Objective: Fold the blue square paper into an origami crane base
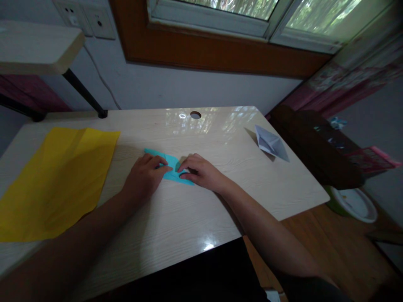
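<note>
A small folded piece of turquoise paper lies flat near the middle of the pale wooden desk. My left hand rests on its left part, fingers pressing the paper down. My right hand covers its right end, fingertips curled onto the fold. Both hands meet over the paper, and part of it is hidden under them.
A large yellow sheet lies at the desk's left. A folded white paper boat sits at the right rear. A cable hole is at the back edge. A shelf overhangs the left; a dark chair stands beside the desk.
</note>
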{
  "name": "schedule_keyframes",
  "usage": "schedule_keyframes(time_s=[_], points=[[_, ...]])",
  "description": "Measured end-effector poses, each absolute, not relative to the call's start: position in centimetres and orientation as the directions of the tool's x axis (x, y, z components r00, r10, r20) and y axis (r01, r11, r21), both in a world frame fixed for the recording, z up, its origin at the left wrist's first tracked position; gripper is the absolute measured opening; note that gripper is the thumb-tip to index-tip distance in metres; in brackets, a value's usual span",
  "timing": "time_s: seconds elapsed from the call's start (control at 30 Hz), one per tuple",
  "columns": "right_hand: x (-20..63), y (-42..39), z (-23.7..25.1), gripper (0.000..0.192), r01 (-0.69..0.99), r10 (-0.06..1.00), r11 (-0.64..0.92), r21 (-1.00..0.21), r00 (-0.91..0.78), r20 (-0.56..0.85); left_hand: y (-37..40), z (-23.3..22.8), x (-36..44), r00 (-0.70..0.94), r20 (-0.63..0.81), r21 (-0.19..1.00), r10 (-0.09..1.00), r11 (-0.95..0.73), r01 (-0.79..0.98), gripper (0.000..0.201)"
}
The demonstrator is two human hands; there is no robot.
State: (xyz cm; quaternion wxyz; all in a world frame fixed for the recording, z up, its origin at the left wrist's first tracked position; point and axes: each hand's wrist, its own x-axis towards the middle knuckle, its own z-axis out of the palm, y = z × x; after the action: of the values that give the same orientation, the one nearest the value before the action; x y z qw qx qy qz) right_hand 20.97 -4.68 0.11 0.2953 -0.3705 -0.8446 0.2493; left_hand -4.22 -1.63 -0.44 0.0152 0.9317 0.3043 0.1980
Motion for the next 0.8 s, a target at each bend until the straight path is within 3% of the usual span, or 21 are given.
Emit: schedule_keyframes(time_s=[0.1, 0.27, 0.5, 0.67, 0.8], points=[[21.1, -4.7, 0.3, 0.009, 0.442, 0.745, 0.622, -0.646, -0.588, 0.315, -1.6, -0.7, -4.3, 0.745, 0.351, 0.147, 0.568, -0.819, 0.555, 0.026], [21.1, -5.0, 0.2, 0.011, 0.434, 0.72, 0.644, -0.631, -0.623, 0.306, -1.4, -1.0, -4.2, 0.775, 0.376, 0.25, 0.508, -0.861, 0.443, 0.024], [20.9, -5.5, -0.4, 0.017, 0.482, 0.662, 0.737, -0.473, -0.656, 0.362, -1.3, -1.4, -3.8, 0.768, 0.408, 0.387, 0.493, -0.856, 0.344, 0.034], [21.2, -5.4, -0.7, 0.018, 0.578, 0.687, 0.726, -0.371, -0.623, 0.374, -1.4, -1.0, -4.1, 0.719, 0.44, 0.377, 0.538, -0.838, 0.395, 0.021], [22.1, -5.1, -0.9, 0.019, 0.617, 0.724, 0.689, -0.38, -0.577, 0.378, -1.7, -0.5, -4.1, 0.781, 0.412, 0.336, 0.47, -0.875, 0.35, 0.019]])
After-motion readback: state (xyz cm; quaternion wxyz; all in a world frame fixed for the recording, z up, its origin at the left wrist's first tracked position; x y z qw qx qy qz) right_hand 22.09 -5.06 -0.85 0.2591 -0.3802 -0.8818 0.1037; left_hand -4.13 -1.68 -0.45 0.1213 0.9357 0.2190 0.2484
